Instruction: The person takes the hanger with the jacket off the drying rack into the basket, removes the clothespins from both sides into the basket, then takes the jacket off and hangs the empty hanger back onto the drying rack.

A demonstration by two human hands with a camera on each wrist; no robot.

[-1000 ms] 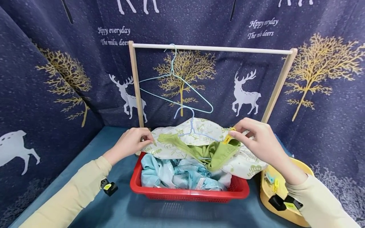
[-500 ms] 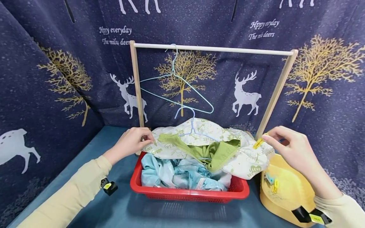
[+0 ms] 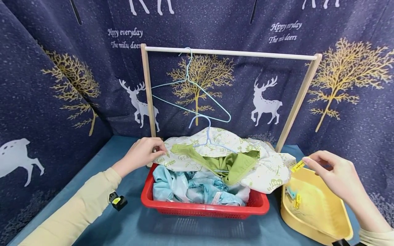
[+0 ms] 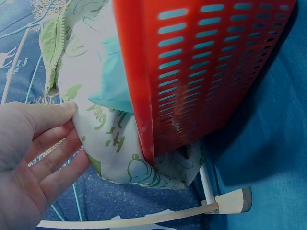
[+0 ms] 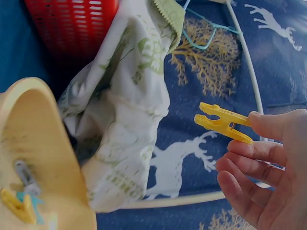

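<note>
A white garment (image 3: 272, 167) with green lettering and a green collar (image 3: 187, 150) lies over the back of a red basket (image 3: 204, 207). Inside its neck sits a lilac hanger (image 3: 209, 131), hook upward. My left hand (image 3: 143, 152) pinches the garment's left shoulder, thumb on the cloth in the left wrist view. Out to the right, my right hand (image 3: 340, 174) holds a yellow clothespin (image 5: 223, 120) between thumb and index finger, its handles apart from the cloth. In the head view that hand is beside the far edge of a yellow bin (image 3: 323, 205).
Light blue clothing (image 3: 200, 191) fills the basket's front. Behind stands a rack with a white bar (image 3: 246, 53) and wooden posts, a blue hanger (image 3: 186, 80) hanging from it. Small clips (image 3: 297, 201) lie in the yellow bin. A patterned dark curtain (image 3: 354, 136) backs everything.
My right hand has moved right and down, away from the collar toward the yellow bin, carrying the yellow clothespin. My left hand and the garment have stayed in place.
</note>
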